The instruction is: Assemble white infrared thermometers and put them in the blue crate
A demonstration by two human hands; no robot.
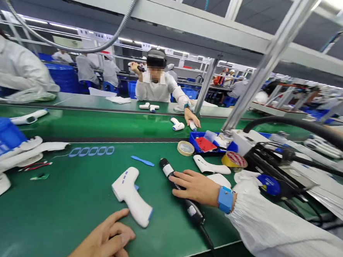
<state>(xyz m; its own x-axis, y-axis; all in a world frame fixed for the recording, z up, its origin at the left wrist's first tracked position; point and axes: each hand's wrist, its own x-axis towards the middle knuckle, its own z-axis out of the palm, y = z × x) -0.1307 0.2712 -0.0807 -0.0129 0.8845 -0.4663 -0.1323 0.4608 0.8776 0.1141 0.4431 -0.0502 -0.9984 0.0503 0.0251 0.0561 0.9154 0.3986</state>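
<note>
A white infrared thermometer [134, 196] with blue trim lies on the green bench, its handle toward me. My left hand [103, 238] is beside the handle, index finger stretched out near it and the other fingers loosely bent, holding nothing. To the right, my right hand [198, 187] rests across a black electric screwdriver [194, 212], palm down with fingers extended over its body rather than wrapped round it. The screwdriver lies on the bench, its cord running toward the front edge. A blue plastic pry tool [142, 161] lies beyond the thermometer.
On the left are a blue basket [4, 139], white shells [27, 154] and a small circuit board [40, 177]. Tape rolls [185, 148], a blue parts tray [195, 144] and another white shell [211, 166] lie at right. Across the belt [116, 123], a co-worker's hand [192, 117] touches a thermometer.
</note>
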